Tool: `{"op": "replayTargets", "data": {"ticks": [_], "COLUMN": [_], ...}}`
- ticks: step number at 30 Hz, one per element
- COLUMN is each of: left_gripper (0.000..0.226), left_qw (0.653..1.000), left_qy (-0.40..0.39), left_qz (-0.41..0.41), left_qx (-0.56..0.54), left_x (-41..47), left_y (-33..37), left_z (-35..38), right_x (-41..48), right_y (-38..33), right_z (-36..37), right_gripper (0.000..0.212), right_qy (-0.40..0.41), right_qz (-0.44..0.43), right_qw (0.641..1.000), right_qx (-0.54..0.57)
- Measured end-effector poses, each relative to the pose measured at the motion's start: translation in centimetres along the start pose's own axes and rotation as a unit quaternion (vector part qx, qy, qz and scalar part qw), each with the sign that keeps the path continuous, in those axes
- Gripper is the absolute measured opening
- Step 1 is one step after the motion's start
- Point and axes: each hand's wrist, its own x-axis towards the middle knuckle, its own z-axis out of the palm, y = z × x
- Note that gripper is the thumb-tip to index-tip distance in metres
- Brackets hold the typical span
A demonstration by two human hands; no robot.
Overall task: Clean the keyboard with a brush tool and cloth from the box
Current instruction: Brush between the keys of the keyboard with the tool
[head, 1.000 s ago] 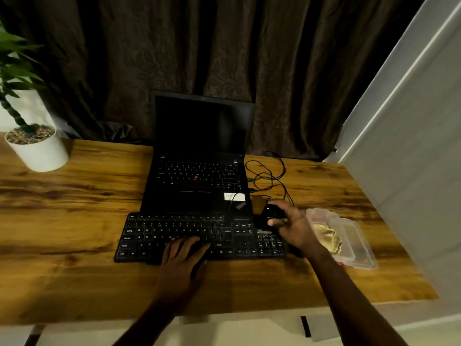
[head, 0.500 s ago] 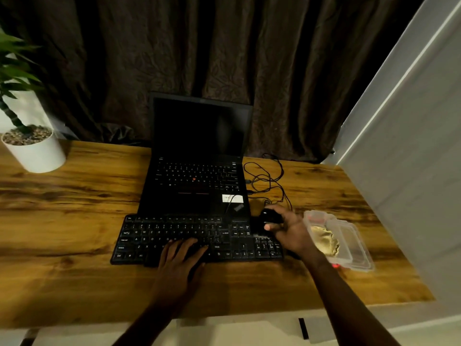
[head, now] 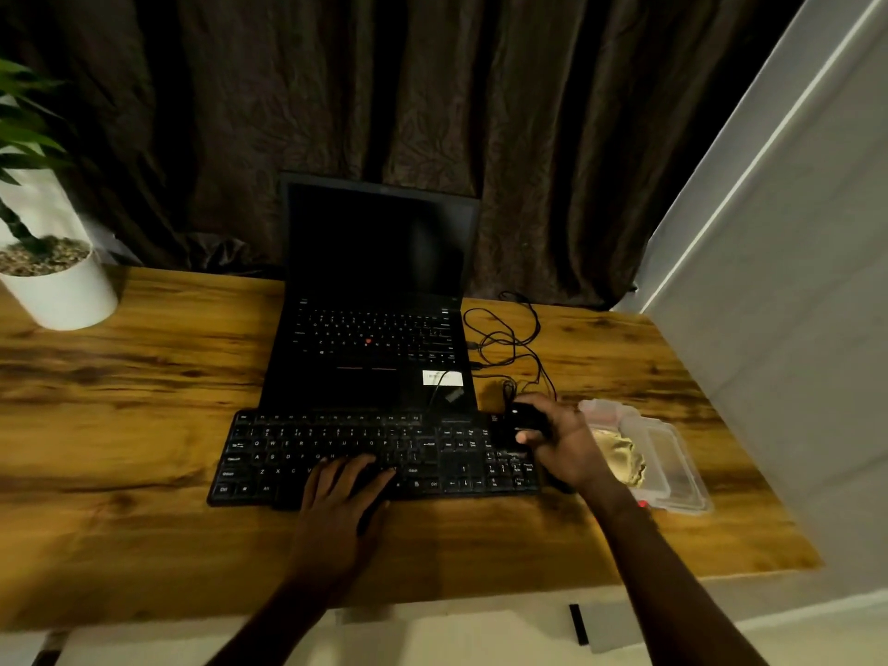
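Evidently the left hand [head: 343, 502] lies flat on the keyboard [head: 336, 439] at its near edge, fingers straight, probably to steady it. At the far right corner the right hand [head: 564, 447] has its grip clamped round a small black tool [head: 526, 418], seemingly the brush; the box [head: 680, 473] holding the cloth [head: 620, 456] sits just right of the keyboard

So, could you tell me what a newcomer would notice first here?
The black keyboard lies central on the desk, the left hand flat on its keys. At its right end the right hand grips a small black object, beside a clear box holding a yellowish cloth.
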Motion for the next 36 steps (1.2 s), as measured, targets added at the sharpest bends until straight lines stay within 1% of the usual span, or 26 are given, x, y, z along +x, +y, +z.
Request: {"op": "replayTargets", "data": {"ticks": [2,4,7,11,14,18,21,24,26,28,33,36], "left_gripper": [0.054,0.054,0.055,0.052,0.053,0.054,0.057,0.059,0.058,0.058,0.054,0.054], "left_qw": [1.0,1.0,1.0,1.0,1.0,1.0,1.0,1.0,1.0,1.0,1.0,1.0], "left_qy": [-0.003,-0.002,0.006,0.006,0.006,-0.003,0.002,-0.002,-0.002,0.0,0.004,0.001], "left_qz": [0.002,0.003,0.006,0.001,0.008,0.001,0.003,0.004,0.002,0.0,0.002,0.003], "left_qx": [0.006,0.004,0.008,-0.005,-0.007,-0.001,0.001,-0.003,-0.005,-0.005,-0.008,0.001], "left_x": [0.0,0.0,0.0,-0.1,-0.2,-0.1,0.0,0.1,0.0,-0.1,0.0,0.0], "left_y": [0.0,0.0,0.2,0.3,0.2,0.2,0.1,0.2,0.3,0.4,0.1,0.0], "left_z": [0.0,-0.1,-0.4,-0.3,-0.3,-0.2,-0.3,-0.4,-0.5,-0.4,-0.1,0.1], "right_x": [0.1,0.2,-0.4,-0.6,-0.5,-0.4,-0.3,-0.8,-1.1,-1.1,-0.8,-0.6], "right_y": [-0.8,-0.7,0.0,0.9,0.0,-0.9,-0.6,0.4,0.9,0.8,-0.5,-0.2], "right_z": [0.8,0.4,-1.6,-2.8,-0.8,2.5,1.2,-1.3,-2.1,-1.8,1.1,0.1], "right_gripper": [0.054,0.049,0.053,0.058,0.063,0.053,0.058,0.059,0.062,0.061,0.056,0.051], "right_qy": [-0.01,-0.017,-0.014,0.018,-0.008,-0.03,-0.03,-0.01,0.007,0.017,-0.012,-0.008], "right_qz": [-0.022,-0.012,0.014,0.015,0.003,-0.032,-0.026,-0.022,0.0,0.002,-0.024,-0.017], "right_qw": [1.0,1.0,0.999,1.0,1.0,0.999,0.999,1.0,1.0,1.0,1.0,1.0], "right_qx": [0.006,0.024,0.029,-0.015,0.006,0.026,0.012,-0.01,-0.011,-0.01,0.015,0.019]}}
